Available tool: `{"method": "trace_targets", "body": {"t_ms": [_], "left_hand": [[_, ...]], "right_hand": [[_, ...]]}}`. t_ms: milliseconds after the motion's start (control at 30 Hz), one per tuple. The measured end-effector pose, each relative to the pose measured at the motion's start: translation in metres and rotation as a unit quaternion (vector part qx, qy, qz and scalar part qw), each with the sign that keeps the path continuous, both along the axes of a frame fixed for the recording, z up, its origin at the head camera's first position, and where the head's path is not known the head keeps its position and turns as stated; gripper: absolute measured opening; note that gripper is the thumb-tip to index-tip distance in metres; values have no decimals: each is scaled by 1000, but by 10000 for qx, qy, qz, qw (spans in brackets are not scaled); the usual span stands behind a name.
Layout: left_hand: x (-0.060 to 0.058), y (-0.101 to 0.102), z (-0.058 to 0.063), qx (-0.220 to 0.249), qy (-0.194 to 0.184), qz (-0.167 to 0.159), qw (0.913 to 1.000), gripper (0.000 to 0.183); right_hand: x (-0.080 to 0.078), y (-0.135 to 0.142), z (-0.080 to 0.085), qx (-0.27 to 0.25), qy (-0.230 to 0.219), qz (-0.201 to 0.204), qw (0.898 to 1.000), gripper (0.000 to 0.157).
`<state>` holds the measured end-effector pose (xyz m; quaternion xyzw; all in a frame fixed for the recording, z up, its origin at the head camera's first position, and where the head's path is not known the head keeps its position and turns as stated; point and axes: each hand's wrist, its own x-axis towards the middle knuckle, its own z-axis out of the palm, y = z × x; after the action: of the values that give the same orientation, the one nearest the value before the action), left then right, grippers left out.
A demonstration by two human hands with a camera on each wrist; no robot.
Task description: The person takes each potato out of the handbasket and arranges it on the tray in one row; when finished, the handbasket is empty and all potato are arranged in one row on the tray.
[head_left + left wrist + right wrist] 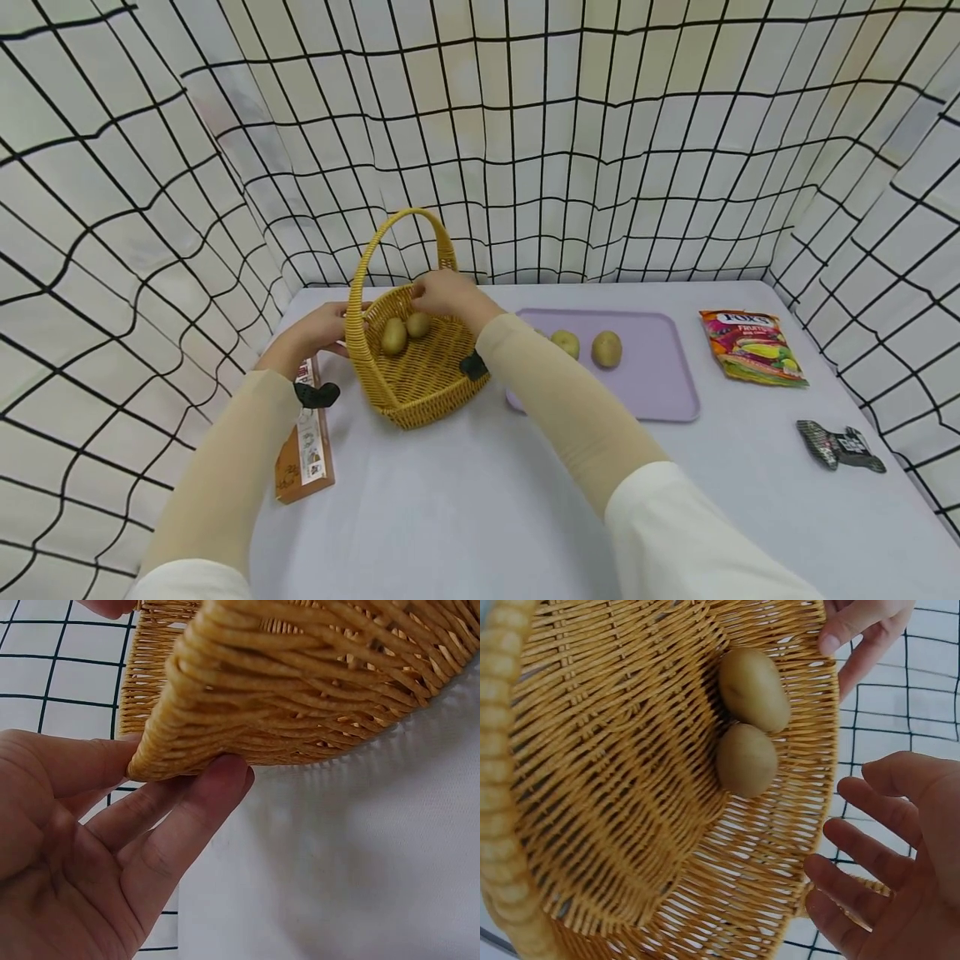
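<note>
A yellow wicker basket (431, 410) with a tall arched handle stands tilted on the table in the head view. Two potatoes, one (393, 337) longer and one (418, 324) rounder, lie together inside against its far left wall. My left hand (112, 817) holds the basket's rim, thumb on one side and fingers bent under the other. Over the far rim reaches my right hand (907, 847), its fingers spread and nothing in them. In the right wrist view it is apart from both potatoes.
Right of the basket, a lilac tray (652, 396) carries potatoes (607, 349), partly covered by the right forearm. A colourful candy bag (752, 346) and a small dark wrapped packet (840, 446) lie farther right. An orange-brown box (311, 442) lies under the left forearm. Black netting (577, 167) surrounds the table.
</note>
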<state>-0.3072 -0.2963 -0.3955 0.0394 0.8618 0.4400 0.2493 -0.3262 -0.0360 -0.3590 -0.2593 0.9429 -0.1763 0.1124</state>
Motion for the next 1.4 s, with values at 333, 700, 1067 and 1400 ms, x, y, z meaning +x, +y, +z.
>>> {"method": "trace_targets", "body": {"t_ms": [333,700,1067,1400], "left_hand": [[3,-3,-1,-19,90,58,9999,65],[0,0,0,111,71,83,9999,64],[4,-1,1,25,118,131,9998,65],[5,1,1,6,99,183,9998,65]], "right_hand": [[-1,-2,-19,-596,-714,112,9956,40],[-7,-1,-34,-831,-1085,240,9903,47],[0,-3,-40,-2479,-2803,-800,9239,49],[0,-13,-51,-4533,-4466,-2664,7239,59]]}}
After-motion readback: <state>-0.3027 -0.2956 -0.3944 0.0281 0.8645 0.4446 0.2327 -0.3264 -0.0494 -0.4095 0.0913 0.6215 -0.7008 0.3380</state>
